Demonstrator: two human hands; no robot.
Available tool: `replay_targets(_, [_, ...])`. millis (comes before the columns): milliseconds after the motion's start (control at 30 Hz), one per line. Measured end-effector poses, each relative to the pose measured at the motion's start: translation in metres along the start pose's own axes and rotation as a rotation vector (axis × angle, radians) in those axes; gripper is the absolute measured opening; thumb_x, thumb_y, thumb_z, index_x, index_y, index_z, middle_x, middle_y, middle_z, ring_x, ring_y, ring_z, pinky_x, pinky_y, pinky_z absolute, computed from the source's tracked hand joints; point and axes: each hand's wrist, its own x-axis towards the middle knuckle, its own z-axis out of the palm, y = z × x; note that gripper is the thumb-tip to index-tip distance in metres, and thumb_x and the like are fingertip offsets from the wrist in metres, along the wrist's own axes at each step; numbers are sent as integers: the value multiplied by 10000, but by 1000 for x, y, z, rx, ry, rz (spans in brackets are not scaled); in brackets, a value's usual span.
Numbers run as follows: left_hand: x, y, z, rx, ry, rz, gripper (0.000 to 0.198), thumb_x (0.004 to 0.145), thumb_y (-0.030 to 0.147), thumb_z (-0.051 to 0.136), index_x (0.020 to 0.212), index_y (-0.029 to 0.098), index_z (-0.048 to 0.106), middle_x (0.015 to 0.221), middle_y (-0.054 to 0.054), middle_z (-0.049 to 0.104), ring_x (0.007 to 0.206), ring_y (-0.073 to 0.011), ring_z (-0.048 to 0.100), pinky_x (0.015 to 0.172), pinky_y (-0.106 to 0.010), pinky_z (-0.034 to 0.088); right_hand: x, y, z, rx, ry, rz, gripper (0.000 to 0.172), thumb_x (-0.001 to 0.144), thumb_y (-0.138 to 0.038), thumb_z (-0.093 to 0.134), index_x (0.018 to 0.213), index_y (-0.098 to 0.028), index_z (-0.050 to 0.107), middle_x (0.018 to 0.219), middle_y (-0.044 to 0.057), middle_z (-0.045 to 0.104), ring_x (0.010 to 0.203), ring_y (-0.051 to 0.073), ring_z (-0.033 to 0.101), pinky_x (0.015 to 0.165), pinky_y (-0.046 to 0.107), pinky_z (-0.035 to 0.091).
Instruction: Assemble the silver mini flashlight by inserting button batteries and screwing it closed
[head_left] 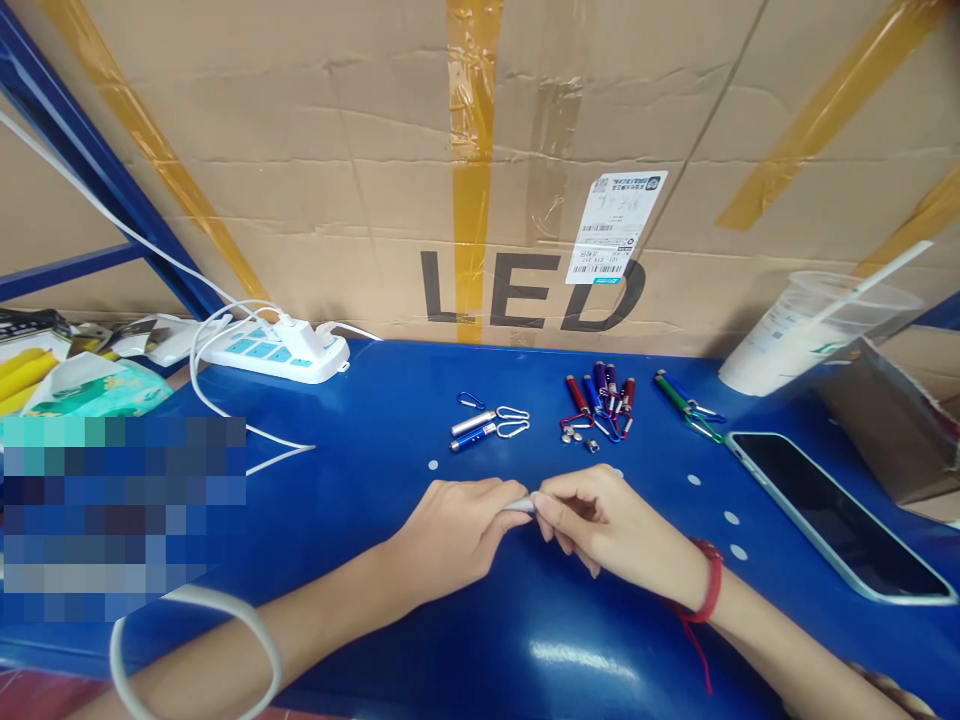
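My left hand (466, 522) is closed around a small silver flashlight tube (517, 505), mostly hidden by the fingers. At the tube's right end, my right hand (581, 512) pinches its tip between thumb and fingertips. Just beyond the hands lie a silver keychain flashlight (474, 422) and a blue keychain flashlight (472, 437) with carabiner clips. A loose blue carabiner (471, 400) is behind them. To their right sits a cluster of red, blue and purple keychain flashlights (600, 392), with several button cells (571, 435) in front.
A green flashlight (673, 393) lies near a phone (840, 515) on the blue table (360, 430). At the right stand a plastic cup (780, 335) with a straw and a brown box (896, 420). A white power strip (277, 350) trails cables at left; a big cardboard box (337, 200) stands behind.
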Motion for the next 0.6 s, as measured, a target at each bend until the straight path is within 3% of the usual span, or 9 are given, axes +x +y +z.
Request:
replay_targets(400, [3,2,-2,99,120,5,273,913,310,322,946,211,574,753,23,634,652,-97,599,571,-177,401,0,0,-4,-3,30,-37,342,849,-385,434,629,-139,524,507,-17,476,391,65,449,374,153,383])
replay_targets(600, [4,5,-7,-12,61,-37,299,919,318,296,1122,274,511,898,27,655,801,-103,625,686,-178,445,2,-1,-5,3,32,-41,368,820,-448,488,632,-135,536,515,-16,485,406,68,455,382,158,387])
